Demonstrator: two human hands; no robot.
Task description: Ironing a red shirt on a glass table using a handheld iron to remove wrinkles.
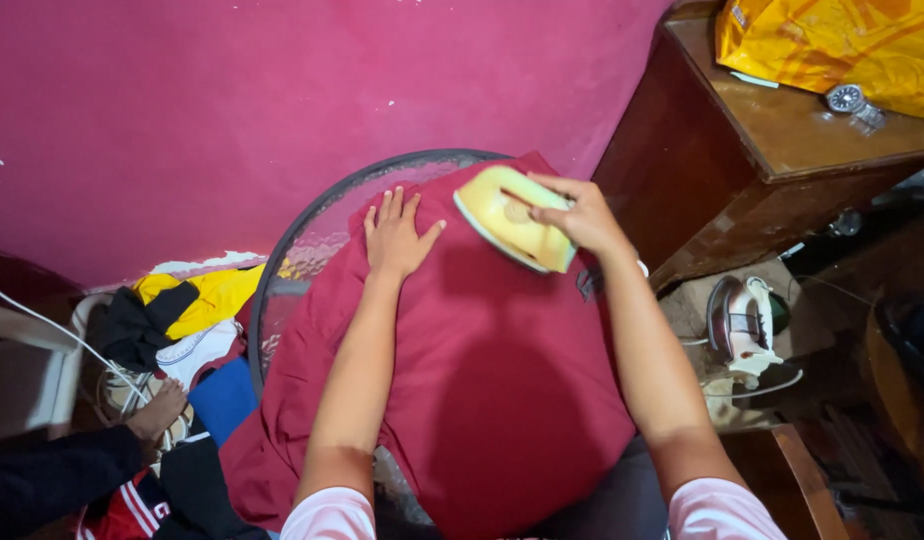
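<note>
A shirt (482,380) lies spread over a round glass table (302,250). On it the left hand (397,238) rests flat, the iron (512,218) just right of it. A wooden cabinet (772,150) stands to the right, bearing a bag (832,45) and what may be a wristwatch (850,102). Clothes (182,320) pile left of the table.

My iron and the dark red garment on the round worktop

I grip a yellow-and-cream iron (513,217) in my right hand (580,215), tilted up on its edge so its pale yellow underside faces the camera, its pointed end toward the left; it sits at the far edge of the dark red garment (502,380). That garment lies spread over the round glass worktop (307,250), covering most of it and hanging down over the near side, its cloth mostly smooth with a few soft folds at the left. My left hand (397,235) lies flat on it, fingers spread, just beside the iron.
</note>
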